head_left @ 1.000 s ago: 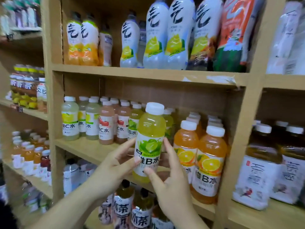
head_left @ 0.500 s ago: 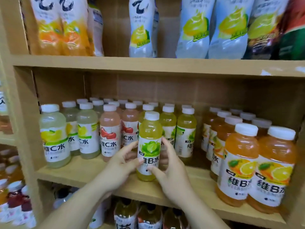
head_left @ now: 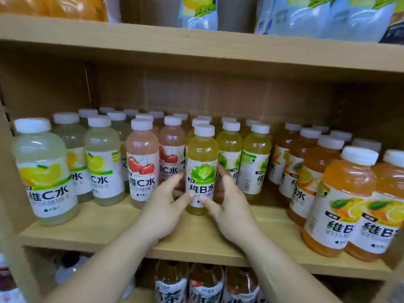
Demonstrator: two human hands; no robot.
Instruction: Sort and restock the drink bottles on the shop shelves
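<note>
Upright, lime bottle [head_left: 202,162] gripped by left hand [head_left: 162,206] and right hand [head_left: 231,206], fingers [head_left: 175,179] partly behind it, upper bottles [head_left: 197,13] cropped.

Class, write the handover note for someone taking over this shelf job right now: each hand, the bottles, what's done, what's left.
Left hand and right hand: both grip the yellow-green, white-capped plastic lime bottle, thumbs on its label.
Bottle: upright, base seemingly on the wooden shelf, ahead of the matching lime row, between pink cherry bottles and orange bottles.
Done: bottle placed at its row.
Left: release, straighten, carry on sorting.
</note>
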